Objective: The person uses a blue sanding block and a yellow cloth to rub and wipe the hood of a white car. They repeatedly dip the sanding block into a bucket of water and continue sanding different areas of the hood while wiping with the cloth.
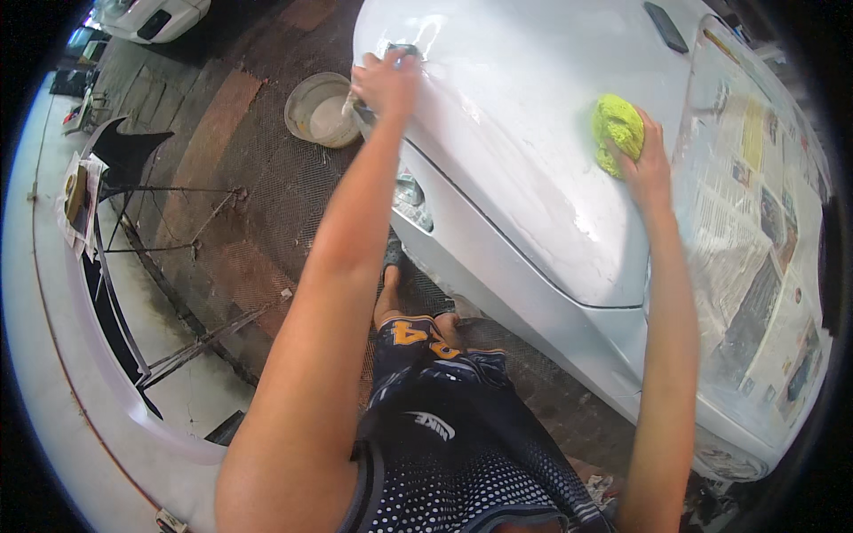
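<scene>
A white car panel [498, 133], wet and shiny in places, stretches in front of me. My left hand [386, 84] is on its far left edge, slightly blurred, fingers bent over a small dark pad [402, 51] that shows only in part at the fingertips. Farther right, my right hand [649, 164] grips a bunched yellow-green cloth [619, 129] and presses it on the panel. The cloth has a rough, nubbly surface.
Newspaper under clear film [742, 249] covers the car's glass at right. A round tub [322, 111] stands on the dark floor beyond my left arm. At left, a white panel [53, 355] curves past a thin metal stand [191, 244]. Another white vehicle [147, 18] is at far left.
</scene>
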### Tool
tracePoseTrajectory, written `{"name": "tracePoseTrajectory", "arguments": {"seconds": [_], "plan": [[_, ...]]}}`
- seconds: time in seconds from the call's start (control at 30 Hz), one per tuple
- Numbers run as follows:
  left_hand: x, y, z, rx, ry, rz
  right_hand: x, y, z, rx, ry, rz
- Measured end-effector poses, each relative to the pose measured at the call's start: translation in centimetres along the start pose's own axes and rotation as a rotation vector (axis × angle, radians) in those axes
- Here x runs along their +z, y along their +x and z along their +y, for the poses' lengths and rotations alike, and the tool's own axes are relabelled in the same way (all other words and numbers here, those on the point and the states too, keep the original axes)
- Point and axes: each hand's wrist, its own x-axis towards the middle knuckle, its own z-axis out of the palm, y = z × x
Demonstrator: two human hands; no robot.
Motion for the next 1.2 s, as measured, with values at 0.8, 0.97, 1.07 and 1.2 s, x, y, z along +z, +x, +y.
{"name": "tracePoseTrajectory", "arguments": {"seconds": [0.8, 0.97, 1.07, 1.2], "plan": [[3.4, 9.5, -5.5, 0.212, -0.133, -0.054, 0.4, -0.2, -0.7, 0.116, -0.120, 0.060], [2.2, -1.7, 1.6, 0.581, -0.084, -0.052, -0.1, -1.7, 0.2, 0.202, -0.125, 0.056], [-2.7, -8.8, 0.3, 0.935, -0.686, -0.322, -0.6, -2.4, 0.1, 0.201, -0.130, 0.047], [3.9, 6.2, -4.8, 0.604, -0.205, -0.004, -0.1, -1.3, -0.1, 0.149, -0.114, 0.040]]}}
